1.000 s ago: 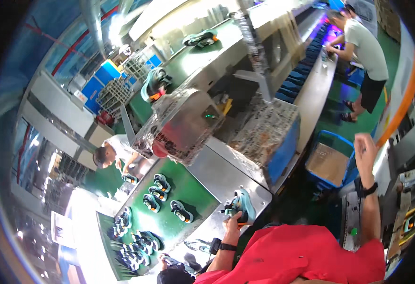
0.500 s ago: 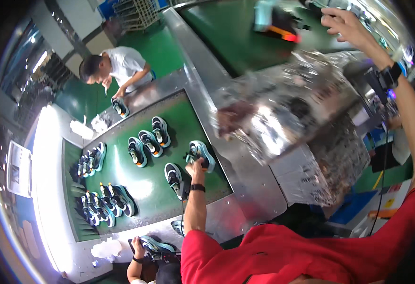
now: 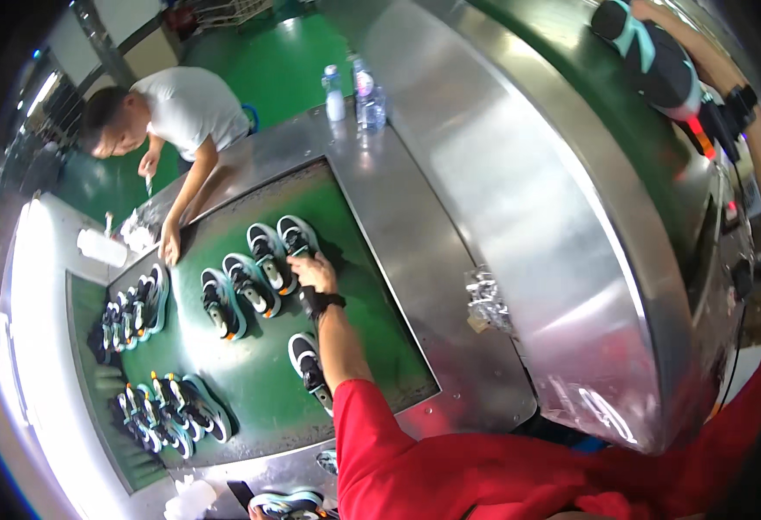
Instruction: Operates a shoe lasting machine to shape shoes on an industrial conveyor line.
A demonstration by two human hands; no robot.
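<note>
Green belt (image 3: 263, 373) | left hand (image 3: 315, 275) touching row-end shoe (image 3: 293, 230) | right hand (image 3: 653, 12) against teal-black shoe (image 3: 658, 69) | grips unclear

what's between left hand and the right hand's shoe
In the head view: green work surface, its metal rim, a curved metal panel, then another green surface.

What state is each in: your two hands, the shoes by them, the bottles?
Pale-soled black shoe: sole down, ending a row of four.
Left hand: touching that shoe, grip unclear.
Black-and-turquoise shoe: at the right hand, lifted or resting unclear.
Right hand: partly hidden, grip unclear.
Two tall plastic bottles: standing upright.
</note>
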